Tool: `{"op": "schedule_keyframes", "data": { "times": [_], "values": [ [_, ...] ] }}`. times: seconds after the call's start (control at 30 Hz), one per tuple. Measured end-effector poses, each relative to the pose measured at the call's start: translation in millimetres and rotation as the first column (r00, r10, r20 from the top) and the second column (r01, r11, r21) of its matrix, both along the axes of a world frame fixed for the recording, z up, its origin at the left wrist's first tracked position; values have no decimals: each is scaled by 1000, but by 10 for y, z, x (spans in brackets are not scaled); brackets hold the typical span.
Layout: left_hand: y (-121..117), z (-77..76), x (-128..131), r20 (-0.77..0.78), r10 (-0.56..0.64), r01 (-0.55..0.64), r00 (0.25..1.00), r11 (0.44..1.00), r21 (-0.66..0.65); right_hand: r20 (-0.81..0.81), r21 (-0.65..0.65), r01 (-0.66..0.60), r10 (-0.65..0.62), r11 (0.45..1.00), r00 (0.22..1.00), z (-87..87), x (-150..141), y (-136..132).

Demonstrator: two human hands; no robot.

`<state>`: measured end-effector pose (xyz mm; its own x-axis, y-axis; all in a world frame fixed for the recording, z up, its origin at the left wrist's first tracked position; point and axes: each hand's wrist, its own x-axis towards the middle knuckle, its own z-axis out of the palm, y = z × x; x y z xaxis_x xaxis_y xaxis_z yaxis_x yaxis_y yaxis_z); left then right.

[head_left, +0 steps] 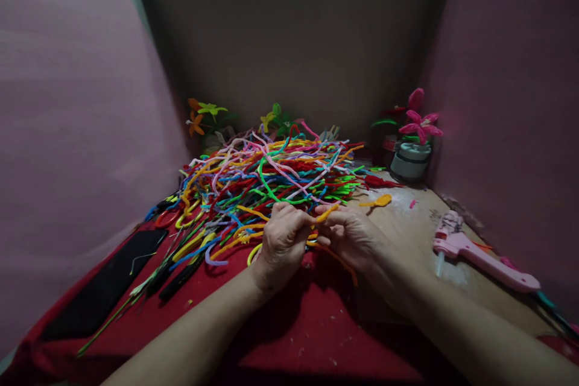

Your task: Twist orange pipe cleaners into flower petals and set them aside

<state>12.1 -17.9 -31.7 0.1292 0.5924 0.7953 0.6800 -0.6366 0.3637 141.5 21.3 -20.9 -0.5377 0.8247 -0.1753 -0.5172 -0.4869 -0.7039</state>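
My left hand (288, 235) and my right hand (346, 232) meet above the red cloth, just in front of a big heap of coloured pipe cleaners (275, 175). Both hands are closed on an orange pipe cleaner (326, 213), whose fuzzy end sticks up between them. An orange length hangs below my right hand; whether it belongs to the same piece I cannot tell. Right of the hands, a finished-looking orange petal shape (382, 200) lies on the board. My fingers hide the middle of the held piece.
A pink hot glue gun (486, 262) rests on the tan board (402, 235) at right. Behind it, a grey pot (411, 161) carries pink pipe-cleaner flowers (421, 126). On the left lie a flat black object (106, 283), green stems (108, 329) and yellow-black handled tools (194, 247). Pink walls flank both sides.
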Motion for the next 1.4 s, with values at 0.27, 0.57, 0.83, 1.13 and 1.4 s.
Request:
{"op": "schedule_keyframes", "data": {
  "times": [0.27, 0.57, 0.83, 1.13, 1.4],
  "values": [
    [-13, -13, 33, 333, 81, 65, 939, 912, -405, 118, 252, 57, -89, 966, 989, -80, 8, 2],
    [7, 146, 68, 581, 132, 298, 803, 756, -583, 151, 279, 51, -96, 959, 984, 8, 49, 19],
    [12, 192, 34, 550, 123, 318, 826, 704, -635, 212, 415, 94, -197, 905, 957, 15, 71, 20],
    [46, 174, -1, 581, 135, 382, 803, 631, -675, 203, 364, 110, -194, 925, 960, 33, 81, 31],
    [31, 238, -41, 589, 97, 419, 802, 612, -671, 113, 355, 98, -147, 930, 983, 41, 91, 52]
  ]
}}
